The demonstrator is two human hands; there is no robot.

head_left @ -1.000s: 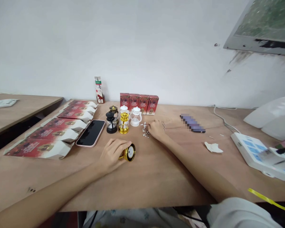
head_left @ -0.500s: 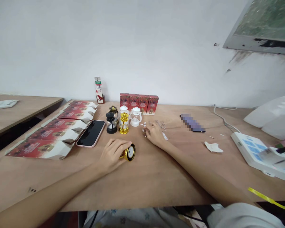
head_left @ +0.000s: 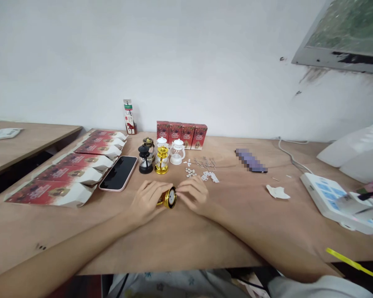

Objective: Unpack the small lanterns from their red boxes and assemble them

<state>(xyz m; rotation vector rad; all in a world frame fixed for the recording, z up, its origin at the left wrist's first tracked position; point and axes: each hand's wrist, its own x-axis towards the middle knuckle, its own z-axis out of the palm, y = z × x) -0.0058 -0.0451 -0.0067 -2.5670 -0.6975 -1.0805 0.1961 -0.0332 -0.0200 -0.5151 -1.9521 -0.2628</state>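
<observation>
My left hand (head_left: 149, 201) is wrapped round a small gold lantern (head_left: 169, 198) lying on its side, its round underside turned to the right. My right hand (head_left: 195, 193) is at that underside, thumb and fingertips pinched together; whatever they hold is too small to make out. Beyond the hands lie small round discs (head_left: 190, 172), white plastic pieces (head_left: 209, 176) and thin metal parts (head_left: 205, 162). Several mini lanterns stand upright behind my left hand, among them a black lantern (head_left: 145, 161), another gold lantern (head_left: 162, 161) and a white lantern (head_left: 177, 153).
Flattened red boxes (head_left: 60, 182) lie in a row at the left, beside a phone (head_left: 118, 174). Upright red boxes (head_left: 182, 134) and a bottle (head_left: 129, 120) stand near the wall. Rightward are a blurred purple item (head_left: 251, 160), a paper scrap (head_left: 277, 192) and a power strip (head_left: 326, 200).
My right hand has come from the small parts back toward me and left, to the lantern's underside. The discs and white pieces are uncovered. My left hand keeps the lantern in nearly the same place.
</observation>
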